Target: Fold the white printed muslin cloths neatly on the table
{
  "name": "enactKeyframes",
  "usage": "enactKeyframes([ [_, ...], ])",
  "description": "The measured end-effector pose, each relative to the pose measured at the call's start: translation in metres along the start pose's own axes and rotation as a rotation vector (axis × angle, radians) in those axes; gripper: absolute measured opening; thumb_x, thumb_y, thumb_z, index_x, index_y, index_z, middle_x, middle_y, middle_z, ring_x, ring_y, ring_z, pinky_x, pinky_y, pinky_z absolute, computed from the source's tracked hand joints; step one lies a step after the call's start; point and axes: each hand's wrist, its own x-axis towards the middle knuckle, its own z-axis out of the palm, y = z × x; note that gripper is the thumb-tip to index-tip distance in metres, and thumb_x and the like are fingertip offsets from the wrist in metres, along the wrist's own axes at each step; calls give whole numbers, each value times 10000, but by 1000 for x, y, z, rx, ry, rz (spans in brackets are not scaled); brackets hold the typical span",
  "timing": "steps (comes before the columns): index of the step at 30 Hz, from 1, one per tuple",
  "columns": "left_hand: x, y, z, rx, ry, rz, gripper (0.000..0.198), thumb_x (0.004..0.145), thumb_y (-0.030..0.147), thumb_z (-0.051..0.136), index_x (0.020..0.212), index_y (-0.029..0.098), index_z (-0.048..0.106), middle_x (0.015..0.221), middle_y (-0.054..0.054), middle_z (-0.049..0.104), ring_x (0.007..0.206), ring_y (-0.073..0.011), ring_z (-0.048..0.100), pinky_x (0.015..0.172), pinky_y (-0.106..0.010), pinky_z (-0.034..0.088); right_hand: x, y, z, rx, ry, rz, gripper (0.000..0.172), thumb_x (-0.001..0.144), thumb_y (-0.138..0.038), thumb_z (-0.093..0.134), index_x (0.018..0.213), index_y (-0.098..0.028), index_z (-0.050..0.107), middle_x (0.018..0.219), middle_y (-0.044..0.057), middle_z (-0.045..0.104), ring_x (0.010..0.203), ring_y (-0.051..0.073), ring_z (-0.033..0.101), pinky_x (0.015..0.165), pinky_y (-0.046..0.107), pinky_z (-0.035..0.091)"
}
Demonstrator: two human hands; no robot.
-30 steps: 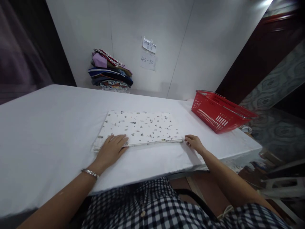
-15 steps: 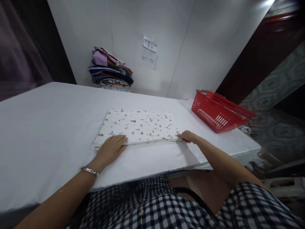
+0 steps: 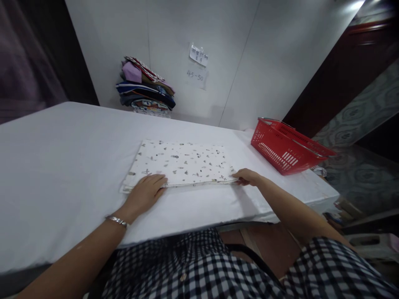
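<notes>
A folded white cloth [image 3: 187, 164] with small printed figures lies flat in layers before me, its long near edge running between my hands. My left hand [image 3: 148, 189] rests flat on the near left part of that edge, fingers stretched out and pointing right. At the near right corner, my right hand [image 3: 246, 176] pinches the cloth between thumb and fingers, and the corner looks slightly raised. Some fingertips of the right hand are under the cloth or in shadow.
The cloth lies on a white-covered table [image 3: 84, 166]. A red plastic basket [image 3: 280, 149] with metal handles stands at the right end. A stack of folded fabrics [image 3: 146, 89] is against the white wall [image 3: 218, 33] at the back, near two paper signs [image 3: 198, 56].
The view has shifted slightly. My right hand keeps its hold on the corner, which seems raised a little more. My left hand stays in place on the cloth.
</notes>
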Motion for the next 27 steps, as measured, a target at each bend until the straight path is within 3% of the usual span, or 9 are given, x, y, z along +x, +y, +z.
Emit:
enactKeyframes([
  [5, -1, 1, -2, 14, 25, 3, 402, 899, 394, 341, 1135, 172, 580, 1209, -97, 590, 1137, -241, 505, 994, -412, 357, 7, 6, -3, 33, 61, -69, 235, 778, -310, 668, 716, -169, 491, 474, -64, 483, 433, 48, 463, 445, 149, 395],
  [10, -2, 1, -2, 6, 7, -31, 409, 898, 408, 333, 1124, 184, 590, 1208, -90, 596, 1141, -245, 506, 981, -415, 368, 13, 13, 2, -53, 78, -27, 297, 722, -322, 717, 631, -167, 480, 386, -67, 421, 372, 66, 413, 401, 185, 381],
  [19, -3, -1, -1, -5, 13, -29, 396, 894, 416, 348, 1124, 194, 583, 1221, -87, 586, 1153, -245, 497, 993, -412, 356, 17, 17, 4, -211, 76, 31, 419, 651, -500, 734, 611, -162, 490, 421, -30, 481, 392, 89, 465, 409, 209, 413],
  [27, -8, -1, -13, 35, 42, -76, 358, 860, 385, 411, 1137, 212, 558, 1256, -93, 559, 1166, -259, 483, 1009, -447, 322, 12, 13, 4, -324, 82, 14, 496, 591, -587, 734, 550, -155, 493, 406, -8, 469, 394, 97, 442, 403, 234, 415],
])
